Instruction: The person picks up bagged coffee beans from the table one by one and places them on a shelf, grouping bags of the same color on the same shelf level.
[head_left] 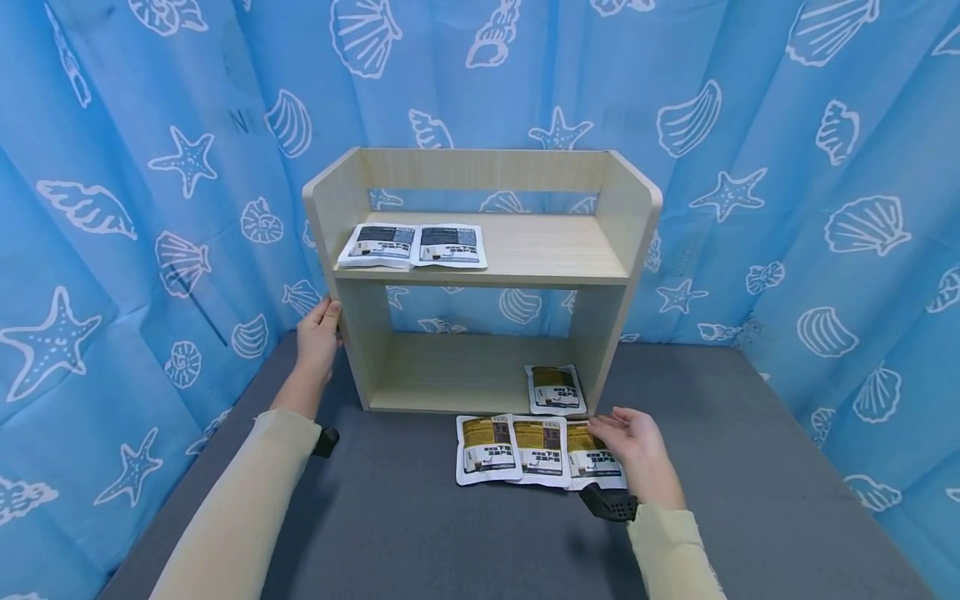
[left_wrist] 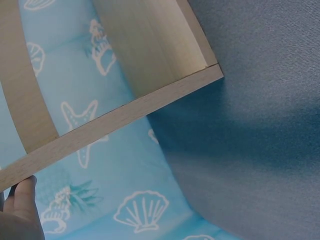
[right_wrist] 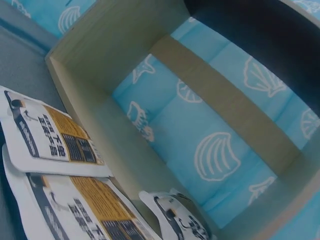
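A light wooden two-tier shelf [head_left: 480, 371] stands on the dark table. My left hand [head_left: 318, 337] touches the outer face of its left side panel; the left wrist view shows the fingers [left_wrist: 25, 195] against that board, the rest of the hand cut off. My right hand [head_left: 633, 442] is over the rightmost of three overlapping brown-and-white pouches [head_left: 487, 450] in front of the shelf, fingers extended and covering part of that pouch. One similar pouch [head_left: 555, 389] lies at the right end of the lower tier. The right wrist view does not show the right hand.
Blue-and-white pouches [head_left: 450, 246] lie side by side at the left of the upper tier. Behind the shelf hangs a blue curtain [head_left: 720, 142] with white shell prints, which also borders both sides of the table [head_left: 405, 533].
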